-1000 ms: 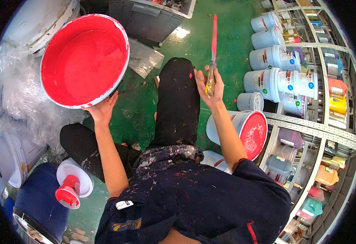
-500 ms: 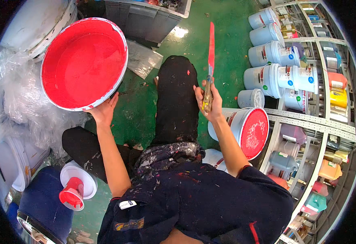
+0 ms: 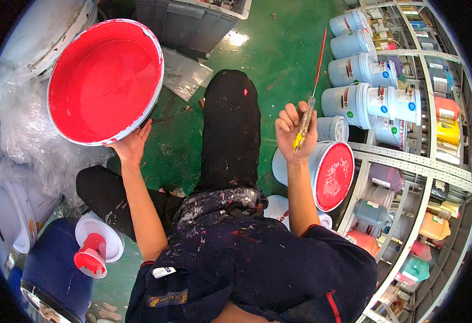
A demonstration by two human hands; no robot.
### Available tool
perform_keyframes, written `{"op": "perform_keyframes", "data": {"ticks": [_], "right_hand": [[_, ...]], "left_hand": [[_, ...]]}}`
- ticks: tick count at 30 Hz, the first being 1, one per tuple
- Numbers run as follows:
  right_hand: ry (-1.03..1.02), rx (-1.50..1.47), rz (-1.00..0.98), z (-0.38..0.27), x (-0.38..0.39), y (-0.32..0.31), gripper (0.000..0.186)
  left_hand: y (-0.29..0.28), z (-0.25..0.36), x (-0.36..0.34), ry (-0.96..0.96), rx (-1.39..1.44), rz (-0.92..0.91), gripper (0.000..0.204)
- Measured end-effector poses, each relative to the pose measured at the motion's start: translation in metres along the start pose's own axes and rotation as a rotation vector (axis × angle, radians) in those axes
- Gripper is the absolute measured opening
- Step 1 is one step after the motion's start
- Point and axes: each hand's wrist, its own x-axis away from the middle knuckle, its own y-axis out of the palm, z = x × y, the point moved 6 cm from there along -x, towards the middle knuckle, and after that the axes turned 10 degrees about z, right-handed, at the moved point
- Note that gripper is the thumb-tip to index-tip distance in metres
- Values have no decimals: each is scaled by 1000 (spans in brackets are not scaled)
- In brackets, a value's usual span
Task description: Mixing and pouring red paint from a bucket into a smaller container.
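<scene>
A wide white-rimmed bucket (image 3: 158, 99) of thick red paint (image 3: 106, 86) stands at the upper left, its mouth tipped toward me. My left hand (image 3: 130, 144) is closed against its near side below the rim, some fingers hidden by the bucket. Off to the right, my right hand (image 3: 296, 132) is wrapped round the paint-smeared handle of a spatula (image 3: 320, 62). Its long thin blade, coated red, points up and away, seen nearly edge-on and well apart from the bucket.
A white bucket with a red-smeared lid (image 3: 335, 177) stands beside my right forearm. Pale blue pails (image 3: 346, 105) line metal shelving (image 3: 408, 161) on the right. Plastic film (image 3: 31, 140), a blue drum (image 3: 58, 269) and a red-coated cup (image 3: 91, 257) lie left; a grey crate (image 3: 187, 27) stands ahead.
My right hand has moved right and turned, bringing the spatula blade from broadside to nearly edge-on and tilting it right. My left hand stays at the bucket; the whole view has shifted slightly.
</scene>
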Motion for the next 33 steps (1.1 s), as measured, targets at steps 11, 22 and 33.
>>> {"op": "perform_keyframes", "data": {"ticks": [11,22,33], "right_hand": [[-144,620,101,31,9,-48,27],[-313,1010,-44,40,-4,-15,32],[-512,971,-305,49,-37,94,36]], "left_hand": [[-26,0,-6,26,-101,88,108],[-41,25,23,167,-315,305,86],[-47,216,151,1092,-262,546,64]]}}
